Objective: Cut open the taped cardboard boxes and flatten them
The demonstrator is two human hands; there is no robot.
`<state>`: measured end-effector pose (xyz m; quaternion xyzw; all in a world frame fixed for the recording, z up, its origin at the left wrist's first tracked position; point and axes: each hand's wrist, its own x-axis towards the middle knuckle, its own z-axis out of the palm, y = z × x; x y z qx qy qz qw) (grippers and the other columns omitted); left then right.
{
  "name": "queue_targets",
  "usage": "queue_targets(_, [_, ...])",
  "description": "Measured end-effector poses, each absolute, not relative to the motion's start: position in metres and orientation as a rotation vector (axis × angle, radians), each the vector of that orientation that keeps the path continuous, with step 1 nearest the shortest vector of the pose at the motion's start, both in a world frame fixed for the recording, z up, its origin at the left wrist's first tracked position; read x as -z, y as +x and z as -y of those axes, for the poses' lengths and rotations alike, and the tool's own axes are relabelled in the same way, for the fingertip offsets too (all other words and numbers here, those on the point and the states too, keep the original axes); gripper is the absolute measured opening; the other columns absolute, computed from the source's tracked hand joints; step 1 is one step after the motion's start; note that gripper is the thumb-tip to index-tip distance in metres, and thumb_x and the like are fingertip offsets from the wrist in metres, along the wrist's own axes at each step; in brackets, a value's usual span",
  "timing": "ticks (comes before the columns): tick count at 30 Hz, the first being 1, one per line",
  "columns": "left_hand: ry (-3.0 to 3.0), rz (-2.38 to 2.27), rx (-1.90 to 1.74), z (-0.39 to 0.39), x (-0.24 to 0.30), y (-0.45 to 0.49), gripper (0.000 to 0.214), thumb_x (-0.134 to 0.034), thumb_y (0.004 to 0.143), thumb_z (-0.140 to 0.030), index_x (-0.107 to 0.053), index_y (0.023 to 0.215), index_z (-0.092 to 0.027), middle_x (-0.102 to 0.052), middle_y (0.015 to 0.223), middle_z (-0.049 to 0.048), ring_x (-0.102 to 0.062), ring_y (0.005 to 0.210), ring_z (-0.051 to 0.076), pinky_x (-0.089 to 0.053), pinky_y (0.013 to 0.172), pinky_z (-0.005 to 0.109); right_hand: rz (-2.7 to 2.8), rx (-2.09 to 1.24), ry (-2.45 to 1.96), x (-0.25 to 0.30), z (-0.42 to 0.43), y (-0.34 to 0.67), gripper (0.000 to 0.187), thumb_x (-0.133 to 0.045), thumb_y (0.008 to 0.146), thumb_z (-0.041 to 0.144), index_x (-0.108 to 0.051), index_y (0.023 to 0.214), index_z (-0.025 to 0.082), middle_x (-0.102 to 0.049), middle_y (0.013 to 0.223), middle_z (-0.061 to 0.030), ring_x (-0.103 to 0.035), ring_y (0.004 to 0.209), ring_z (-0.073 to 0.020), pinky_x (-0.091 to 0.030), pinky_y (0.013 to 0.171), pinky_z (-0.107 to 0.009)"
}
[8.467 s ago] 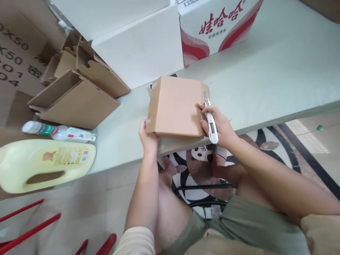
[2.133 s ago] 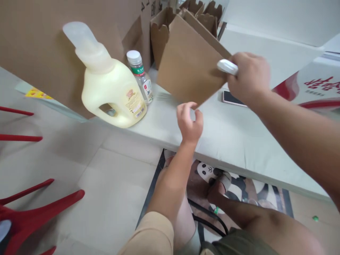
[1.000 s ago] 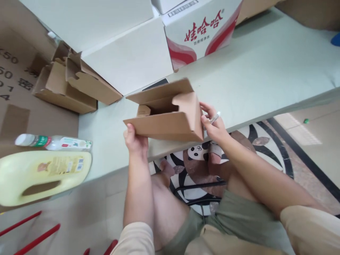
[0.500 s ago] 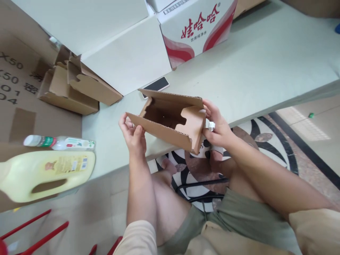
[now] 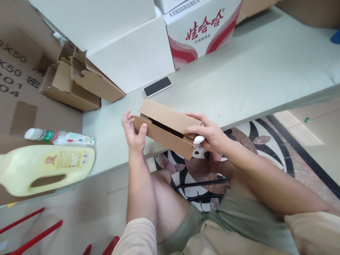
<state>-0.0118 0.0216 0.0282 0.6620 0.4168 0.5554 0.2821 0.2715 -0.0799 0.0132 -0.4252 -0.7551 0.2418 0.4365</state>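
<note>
A small brown cardboard box [image 5: 164, 138] is held at the table's front edge, its upper flap [image 5: 166, 117] folded over most of the opening. A dark gap shows between flap and front panel. My left hand [image 5: 135, 132] grips the box's left end, thumb on the front panel, fingers behind. At the right end, my right hand [image 5: 207, 131] lays its fingers over the flap. A small white object [image 5: 198, 139] shows under that hand; its kind is unclear. Just behind the box lies a dark, phone-like slab with a pale edge [image 5: 158, 87].
White cartons [image 5: 132, 53] and a red-and-white water carton [image 5: 202, 35] stand along the back. Folded brown boxes [image 5: 77, 83] lean at the left. A plastic bottle [image 5: 61, 137] and a large yellow jug [image 5: 47, 170] lie at the left edge. Red legs [image 5: 39, 237] show below.
The box's upper flap has swung down over the opening, which stood wide before. My right hand has moved left onto the flap. The dark slab is now fully visible.
</note>
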Motion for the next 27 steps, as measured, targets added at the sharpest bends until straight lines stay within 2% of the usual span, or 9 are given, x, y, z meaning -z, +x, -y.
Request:
queue_targets(5, [1.977,-1.271,-1.331,-0.021,-0.036,-0.007,0.046,-0.066,0.086,-0.063,-0.079,0.107,-0.023,-0.05,0.132,0.0118,-0.054,0.123,0.028,-0.044,0.113,0.047,1.8,-0.611,-0.965,-0.011,0.077,0.271,0.07,-0.056,0.069,0.008,-0.061,0.133,0.035,-0.052,0.153,-0.0064,-0.054,0.139,-0.0309,-0.054,0.106,-0.051])
queue_targets(9, [1.791,-1.295,-1.496,-0.032,-0.03,-0.017,0.039,-0.068,0.085,-0.055,-0.079,0.105,-0.023,-0.058,0.13,0.0104,-0.053,0.13,0.027,-0.041,0.117,0.043,1.56,-0.545,-1.166,-0.006,0.071,0.276,0.062,-0.052,0.068,0.007,-0.062,0.125,0.028,-0.068,0.131,-0.0081,-0.062,0.127,-0.0296,-0.052,0.108,-0.054])
queue_targets(12, [1.447,-1.28,-1.629,-0.038,-0.024,-0.028,0.041,-0.068,0.084,-0.054,-0.076,0.108,-0.022,-0.066,0.125,0.0085,-0.06,0.123,0.024,-0.048,0.108,0.037,1.564,-0.624,-1.34,-0.001,0.066,0.273,0.054,-0.052,0.068,0.007,-0.066,0.117,0.023,-0.072,0.125,-0.0103,-0.066,0.12,-0.033,-0.052,0.105,-0.059])
queue_targets(14, [1.251,-1.223,-1.619,-0.039,-0.019,-0.031,0.045,-0.069,0.081,-0.055,-0.072,0.113,-0.024,-0.069,0.122,0.0069,-0.065,0.112,0.022,-0.056,0.089,0.03,1.679,-0.708,-1.304,0.001,0.064,0.266,0.053,-0.054,0.069,0.009,-0.065,0.119,0.022,-0.072,0.125,-0.0122,-0.067,0.115,-0.0347,-0.053,0.102,-0.061])
queue_targets(16, [1.113,-1.148,-1.525,-0.035,-0.014,-0.03,0.051,-0.072,0.076,-0.059,-0.07,0.115,-0.026,-0.071,0.117,0.0065,-0.068,0.099,0.02,-0.055,0.07,0.024,1.762,-0.746,-1.197,0.002,0.062,0.259,0.057,-0.055,0.071,0.012,-0.063,0.127,0.022,-0.07,0.13,-0.0127,-0.066,0.117,-0.0353,-0.053,0.103,-0.062])
queue_targets(18, [1.021,-1.065,-1.316,-0.03,-0.007,-0.027,0.058,-0.074,0.071,-0.067,-0.07,0.111,-0.025,-0.073,0.106,0.008,-0.07,0.088,0.021,-0.054,0.06,0.024,1.782,-0.74,-1.101,-0.001,0.063,0.255,0.066,-0.057,0.076,0.017,-0.054,0.142,0.025,-0.061,0.147,-0.0122,-0.058,0.134,-0.036,-0.047,0.112,-0.063])
queue_targets(22, [0.963,-0.918,-0.941,-0.018,0.004,-0.018,0.074,-0.08,0.058,-0.076,-0.071,0.105,-0.02,-0.075,0.095,0.0119,-0.073,0.089,0.028,-0.061,0.07,0.037,1.775,-0.741,-0.967,-0.014,0.072,0.261,0.068,-0.059,0.092,0.04,-0.04,0.157,0.034,-0.028,0.172,-0.0037,-0.024,0.161,-0.0311,-0.025,0.129,-0.06])
queue_targets(24, [0.946,-0.874,-0.954,-0.014,0.004,-0.012,0.074,-0.084,0.054,-0.072,-0.071,0.105,-0.02,-0.075,0.102,0.0126,-0.073,0.097,0.03,-0.062,0.077,0.039,1.755,-0.78,-0.907,-0.022,0.078,0.267,0.059,-0.056,0.096,0.047,-0.046,0.153,0.037,-0.028,0.172,-0.0013,-0.023,0.161,-0.0291,-0.022,0.13,-0.058])
queue_targets(27, [0.892,-0.835,-1.017,-0.014,-0.002,-0.004,0.069,-0.081,0.057,-0.07,-0.071,0.106,-0.022,-0.075,0.111,0.0125,-0.071,0.103,0.03,-0.062,0.077,0.039,1.72,-0.901,-0.856,-0.03,0.084,0.273,0.049,-0.052,0.099,0.05,-0.055,0.146,0.037,-0.037,0.169,-0.0017,-0.032,0.158,-0.0286,-0.027,0.129,-0.058])
